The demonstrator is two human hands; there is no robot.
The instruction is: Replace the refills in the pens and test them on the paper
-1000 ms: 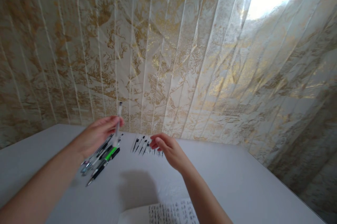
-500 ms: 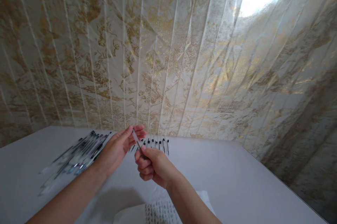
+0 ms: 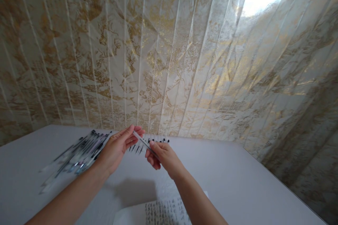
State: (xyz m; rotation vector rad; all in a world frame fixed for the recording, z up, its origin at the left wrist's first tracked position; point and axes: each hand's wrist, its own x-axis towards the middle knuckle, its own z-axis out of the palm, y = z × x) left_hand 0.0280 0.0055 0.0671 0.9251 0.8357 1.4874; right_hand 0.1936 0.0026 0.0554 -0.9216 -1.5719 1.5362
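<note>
A slim pale pen (image 3: 142, 140) slants between my two hands above the table. My left hand (image 3: 120, 144) pinches its upper end between thumb and fingers. Around the lower end, my right hand (image 3: 161, 154) is closed, with the thumb lying along it. Behind the hands is a row of small dark-ended pieces (image 3: 164, 140), partly hidden by my fingers; whether they are pens or pen parts, I cannot tell. To the left of my left hand lies a loose pile of pens (image 3: 88, 146), some clear and some dark, blurred toward the near end.
A sheet of paper with dark handwriting (image 3: 161, 212) lies at the front of the white table (image 3: 237, 182), partly under my right forearm. Behind the table's far edge hangs a gold-patterned curtain (image 3: 148, 59). A bright light patch shows at the upper right.
My right hand has moved right and slightly up, so more of the pen's length shows between the hands. My left hand is nearly where it was.
</note>
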